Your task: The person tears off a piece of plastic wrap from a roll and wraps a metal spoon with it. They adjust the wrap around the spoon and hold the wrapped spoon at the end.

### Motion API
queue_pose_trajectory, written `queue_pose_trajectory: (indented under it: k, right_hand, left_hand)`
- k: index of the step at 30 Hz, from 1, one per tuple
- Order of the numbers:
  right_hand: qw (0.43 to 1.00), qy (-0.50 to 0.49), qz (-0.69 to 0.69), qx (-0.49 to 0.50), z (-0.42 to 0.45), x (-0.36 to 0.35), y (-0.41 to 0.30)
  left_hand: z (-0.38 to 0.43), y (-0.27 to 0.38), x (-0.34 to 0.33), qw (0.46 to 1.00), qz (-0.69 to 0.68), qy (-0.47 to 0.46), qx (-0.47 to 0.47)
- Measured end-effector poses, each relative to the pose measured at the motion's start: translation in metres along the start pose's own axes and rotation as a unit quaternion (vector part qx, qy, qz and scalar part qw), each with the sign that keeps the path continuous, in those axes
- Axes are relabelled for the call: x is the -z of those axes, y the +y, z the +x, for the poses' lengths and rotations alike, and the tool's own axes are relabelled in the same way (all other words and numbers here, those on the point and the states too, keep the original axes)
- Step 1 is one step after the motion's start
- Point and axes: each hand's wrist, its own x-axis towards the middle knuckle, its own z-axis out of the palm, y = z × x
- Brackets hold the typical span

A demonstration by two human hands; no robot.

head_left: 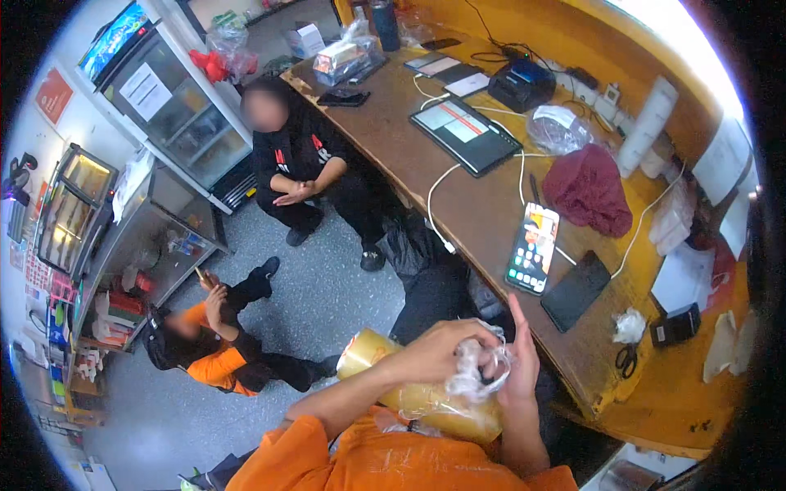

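In the head view, my left hand (436,353) is closed around a bunched strip of thin clear plastic (470,383). My right hand (521,362) is raised just to the right of it against the plastic's edge, one finger stretched upward; its other fingers are partly hidden. Under my left forearm a thick yellowish roll (439,411), apparently of plastic film or tape, lies across my lap against my orange shirt. A lit smartphone (533,248) rests on the wooden counter beyond my hands. A dark flat device (577,291) lies to its right.
The brown counter (424,166) runs diagonally ahead, bearing a cabled tablet (465,133), a maroon cloth (587,190), a black printer-like box (522,84) and scissors (626,361). One person (298,153) sits at left beyond it; another, in orange (221,368), sits nearer. A glass-door fridge (178,110) stands behind.
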Motion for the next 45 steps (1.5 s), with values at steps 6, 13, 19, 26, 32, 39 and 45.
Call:
queue_pose_trajectory:
  k: [6, 13, 19, 26, 32, 39, 45]
  right_hand:
    - [0.974, 0.004, -0.213, 0.07, -0.012, -0.012, 0.004]
    - [0.939, -0.122, -0.323, -0.008, -0.016, -0.016, -0.027]
    - [0.948, -0.182, -0.25, -0.075, -0.01, -0.014, -0.031]
    - [0.944, -0.063, -0.308, 0.096, -0.013, -0.018, -0.049]
    - [0.972, 0.057, -0.201, 0.112, -0.036, -0.022, -0.041]
    - [0.858, 0.07, -0.456, 0.228, -0.036, -0.038, -0.041]
    - [0.821, 0.036, -0.55, 0.147, -0.048, -0.066, -0.05]
  left_hand:
    - [0.003, -0.014, 0.01, 0.983, -0.075, -0.116, 0.122]
    - [0.001, -0.031, 0.016, 0.96, -0.133, -0.223, 0.101]
    - [-0.001, -0.028, 0.009, 0.929, -0.215, -0.266, 0.142]
    - [0.007, -0.023, -0.009, 0.954, -0.246, -0.165, 0.052]
    - [0.004, -0.017, -0.021, 0.963, -0.213, -0.165, 0.002]
    - [-0.003, -0.008, -0.015, 0.959, -0.226, -0.169, -0.035]
    - [-0.004, -0.017, -0.005, 0.964, -0.261, -0.045, -0.007]
